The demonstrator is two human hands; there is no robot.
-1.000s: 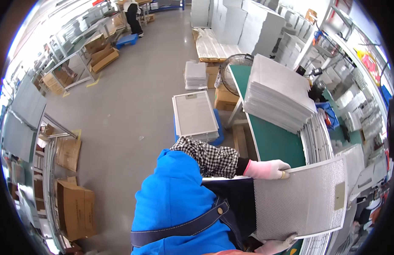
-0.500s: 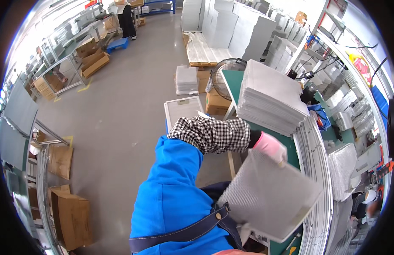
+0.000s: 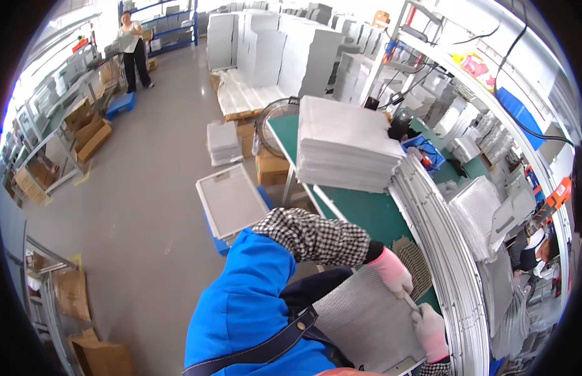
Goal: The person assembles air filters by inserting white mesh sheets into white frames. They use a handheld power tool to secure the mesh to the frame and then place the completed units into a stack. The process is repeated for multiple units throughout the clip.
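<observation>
A grey mesh panel [image 3: 366,319] lies tilted in front of my body, its lower part partly hidden by my clothing. My left hand [image 3: 392,273], in a pink and white glove, is closed at the panel's right edge on a narrow pale strip [image 3: 408,301]. At the strip's other end, my right hand [image 3: 430,329], gloved alike, has its fingers curled round it. Whether the strip is part of the panel, I cannot tell. Beyond my left hand lies a brownish ridged mesh piece [image 3: 412,266] on the green tabletop [image 3: 366,210].
A tall stack of mesh sheets [image 3: 347,144] stands on the table's far part. Long metal profiles [image 3: 444,263] run along its right side. On the left, a framed panel [image 3: 233,197] rests above something blue. A fan [image 3: 275,128] stands behind. Far off is a person [image 3: 133,50].
The mesh panel has been lowered and shifted left in view. My left hand has moved down, and my right hand has come into sight at the pale strip. The view has turned right.
</observation>
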